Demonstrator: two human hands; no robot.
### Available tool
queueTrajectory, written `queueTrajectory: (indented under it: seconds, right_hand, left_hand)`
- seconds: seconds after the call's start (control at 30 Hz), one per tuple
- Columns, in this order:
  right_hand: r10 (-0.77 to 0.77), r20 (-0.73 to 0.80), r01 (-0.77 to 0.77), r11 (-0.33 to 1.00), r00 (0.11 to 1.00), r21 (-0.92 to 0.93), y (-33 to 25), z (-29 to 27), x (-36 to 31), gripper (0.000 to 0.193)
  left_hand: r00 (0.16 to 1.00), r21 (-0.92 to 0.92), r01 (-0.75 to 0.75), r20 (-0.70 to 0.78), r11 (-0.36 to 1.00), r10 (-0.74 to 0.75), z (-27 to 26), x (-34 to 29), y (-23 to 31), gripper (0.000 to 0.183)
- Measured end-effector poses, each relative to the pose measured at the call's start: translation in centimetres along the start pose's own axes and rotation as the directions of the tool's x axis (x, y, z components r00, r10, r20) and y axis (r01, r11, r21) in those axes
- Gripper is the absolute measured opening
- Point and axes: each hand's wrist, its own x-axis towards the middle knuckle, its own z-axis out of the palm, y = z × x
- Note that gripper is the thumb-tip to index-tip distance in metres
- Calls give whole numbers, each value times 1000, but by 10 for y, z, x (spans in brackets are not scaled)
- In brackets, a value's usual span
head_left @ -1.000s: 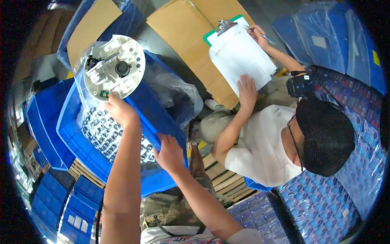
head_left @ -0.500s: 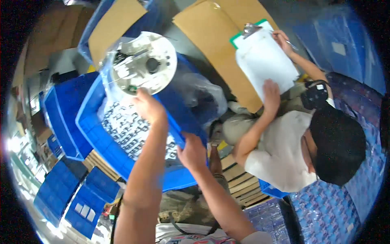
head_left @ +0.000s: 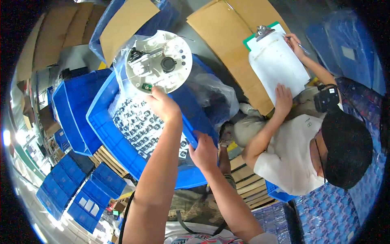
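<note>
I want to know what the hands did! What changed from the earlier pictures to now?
Little changed. The left hand keeps holding up the round white disc in its clear bag; it sits a bit further right in the picture, partly because the camera swung. The right hand stays gripping the blue crate's rim. The other person's clipboard stays held.

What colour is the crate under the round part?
Blue crate; the round part is white. Head view.
</note>
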Motion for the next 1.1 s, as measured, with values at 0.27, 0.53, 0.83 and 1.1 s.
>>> queueTrajectory:
  seconds: [0.27, 0.53, 0.83, 1.1]
  right_hand:
    - [7, 17, -7, 1000, 1000, 9, 4, 3, 0, 41]
    - [-1, 7, 1, 1000, 1000, 8, 0, 2, 0, 43]
    - [-4, 12, 4, 1000, 1000, 25, 5, 0, -1, 45]
    - [-118, 17, 115, 985, 993, 131, 11, -4, 0, 46]
  left_hand:
    - [996, 17, 59, 60, 998, -60, -4, -2, 4, 49]
    - [995, 96, 94, 5, 991, -95, -4, 1, 8, 57]
    - [993, 23, 109, 36, 994, -109, -5, -4, 14, 51]
    - [997, -70, 66, 33, 995, -64, -4, 3, 8, 46]
